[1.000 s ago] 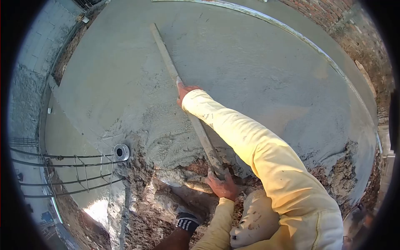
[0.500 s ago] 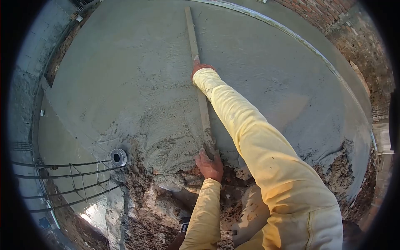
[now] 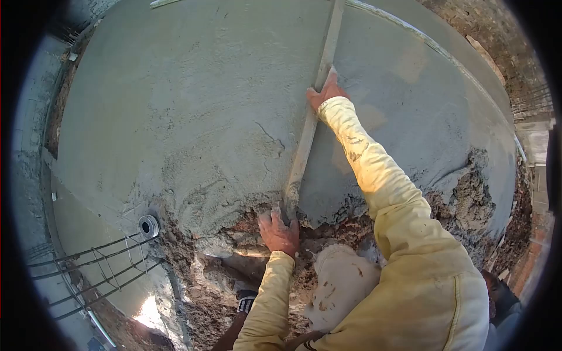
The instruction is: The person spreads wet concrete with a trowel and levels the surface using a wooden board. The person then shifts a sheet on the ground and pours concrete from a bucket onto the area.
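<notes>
A long straight bar (image 3: 308, 137) lies across wet grey concrete (image 3: 216, 105), its far end reaching the top edge of the view. My right hand (image 3: 328, 90) grips it around mid-length, thumb on one side and fingers on the other. At the near end, by the ragged concrete edge, my left hand (image 3: 278, 231) is wrapped about the bar's tip. Both of my arms wear yellow sleeves smeared with concrete.
A round pipe end (image 3: 148, 226) and a steel rebar cage (image 3: 99, 269) are at the lower left. Broken soil (image 3: 205, 304) lies below the slab. A pale strip (image 3: 433, 44) curves across the upper right. Another person (image 3: 502, 298) is partly visible at lower right.
The bar has swung to the right over the concrete, its far end moving most. My right hand has moved right with it, and my left hand has shifted slightly left in view.
</notes>
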